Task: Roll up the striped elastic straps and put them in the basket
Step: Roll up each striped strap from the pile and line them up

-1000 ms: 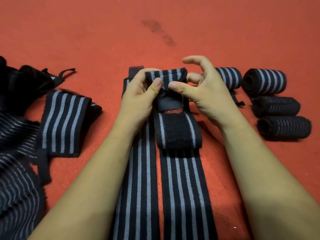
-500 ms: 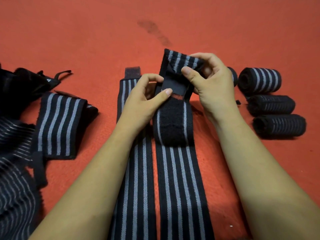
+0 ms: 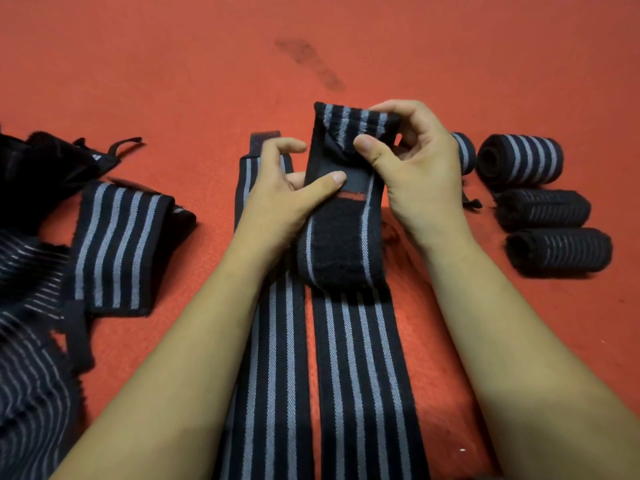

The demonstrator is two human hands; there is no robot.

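Observation:
Two long black straps with grey stripes lie side by side on the red floor, running toward me. The right strap [image 3: 363,368] has its far end lifted and folded back over a fuzzy black patch. My right hand [image 3: 415,174] pinches that folded end between thumb and fingers. My left hand [image 3: 287,195] holds the fold's left edge, thumb laid across the smooth black tab. The left strap [image 3: 273,393] lies flat, partly under my left forearm. No basket is in view.
Several rolled straps [image 3: 519,161] lie in a cluster on the right, one partly hidden behind my right hand. A folded strap [image 3: 117,244] and a heap of loose straps [image 3: 27,341] fill the left edge. A dark stain [image 3: 308,60] marks the floor beyond.
The folded end of the right strap has been raised and turned farther away. My right hand shifted up onto its top edge, and my left thumb moved across the black tab.

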